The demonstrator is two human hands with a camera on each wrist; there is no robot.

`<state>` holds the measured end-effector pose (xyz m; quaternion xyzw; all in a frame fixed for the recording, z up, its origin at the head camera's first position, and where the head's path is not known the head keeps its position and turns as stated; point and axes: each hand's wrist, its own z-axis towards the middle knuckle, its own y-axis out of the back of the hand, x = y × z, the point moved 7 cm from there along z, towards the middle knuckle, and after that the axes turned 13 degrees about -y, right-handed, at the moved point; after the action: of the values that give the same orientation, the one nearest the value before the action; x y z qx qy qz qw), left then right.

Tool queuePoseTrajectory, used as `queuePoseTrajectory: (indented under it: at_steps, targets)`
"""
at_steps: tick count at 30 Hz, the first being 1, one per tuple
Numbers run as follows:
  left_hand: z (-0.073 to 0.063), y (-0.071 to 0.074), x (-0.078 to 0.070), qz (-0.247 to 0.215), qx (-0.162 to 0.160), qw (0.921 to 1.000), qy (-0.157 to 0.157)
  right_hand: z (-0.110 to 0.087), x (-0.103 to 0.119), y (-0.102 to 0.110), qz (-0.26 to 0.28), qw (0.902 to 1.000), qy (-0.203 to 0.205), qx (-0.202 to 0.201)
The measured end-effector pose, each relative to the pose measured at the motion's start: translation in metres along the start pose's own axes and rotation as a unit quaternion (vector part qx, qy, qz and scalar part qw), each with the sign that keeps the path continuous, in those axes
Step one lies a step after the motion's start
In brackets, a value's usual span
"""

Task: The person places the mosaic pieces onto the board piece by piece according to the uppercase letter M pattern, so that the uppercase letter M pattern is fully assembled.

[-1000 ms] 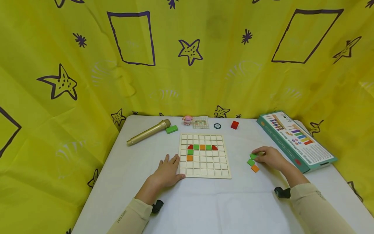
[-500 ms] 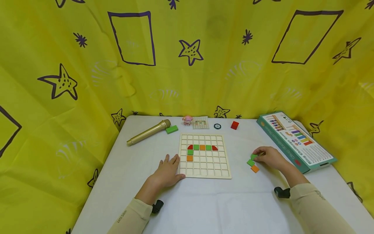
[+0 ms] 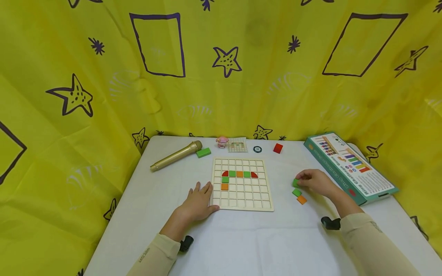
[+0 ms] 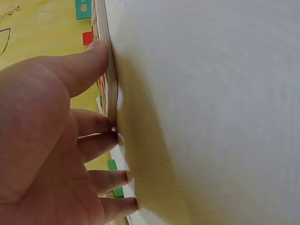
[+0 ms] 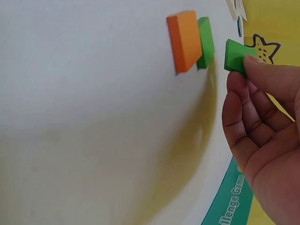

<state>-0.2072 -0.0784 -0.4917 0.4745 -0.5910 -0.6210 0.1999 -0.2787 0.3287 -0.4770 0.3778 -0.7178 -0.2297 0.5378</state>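
Observation:
My right hand (image 3: 317, 181) pinches a green square tile (image 5: 235, 55) between thumb and fingers, lifted off the table in the right wrist view. Just below it on the cloth lie another green tile (image 3: 296, 192) and an orange tile (image 3: 302, 199). With fingers spread, my left hand (image 3: 197, 203) rests at the left edge and lower left corner of a wooden grid board (image 3: 248, 193). On the board, a row of red, green and orange pieces runs across, with a green tile (image 3: 225, 179) and an orange tile (image 3: 225, 186) below its left end.
Behind the board are a gold microphone (image 3: 176, 156), green block (image 3: 203, 152), pink figurine (image 3: 222, 142), pattern card (image 3: 237, 145), round chip (image 3: 257, 149) and red cube (image 3: 277, 148). A teal game box (image 3: 350, 166) lies at the right. A yellow curtain (image 3: 221, 92) hangs behind the table.
My right hand has raised the green tile and shifted it slightly left, away from the other two tiles. The left hand stays at the board's edge.

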Motion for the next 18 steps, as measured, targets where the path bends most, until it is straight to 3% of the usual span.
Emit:
queuePoseTrajectory:
  at_steps: [18]
  targets:
    - [0.000,0.001,0.000,0.002,0.002,1.0000,-0.007,0.021,0.054,-0.016,0.008,0.9996,0.014,0.023]
